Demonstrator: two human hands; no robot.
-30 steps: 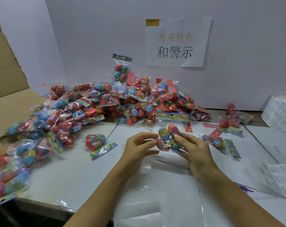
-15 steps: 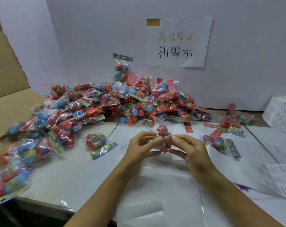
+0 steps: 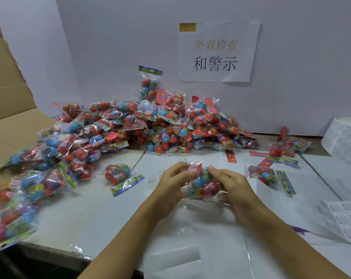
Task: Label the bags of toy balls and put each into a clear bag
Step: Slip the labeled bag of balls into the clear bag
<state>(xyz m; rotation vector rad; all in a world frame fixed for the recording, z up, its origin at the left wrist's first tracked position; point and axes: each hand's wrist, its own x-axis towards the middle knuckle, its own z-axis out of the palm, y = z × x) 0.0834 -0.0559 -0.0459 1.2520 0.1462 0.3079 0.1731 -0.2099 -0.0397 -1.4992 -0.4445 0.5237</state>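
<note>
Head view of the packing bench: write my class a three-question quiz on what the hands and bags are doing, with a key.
1. True or false: both hands hold one bag of toy balls above the table.
2. Where is the label roll? A) far right, B) far left, C) in the left hand.
3. Fill in: the big pile of bags lies against the ___ under a paper sign.

Key: 1 true; 2 A; 3 wall. The right hand grips the bag too.
</note>
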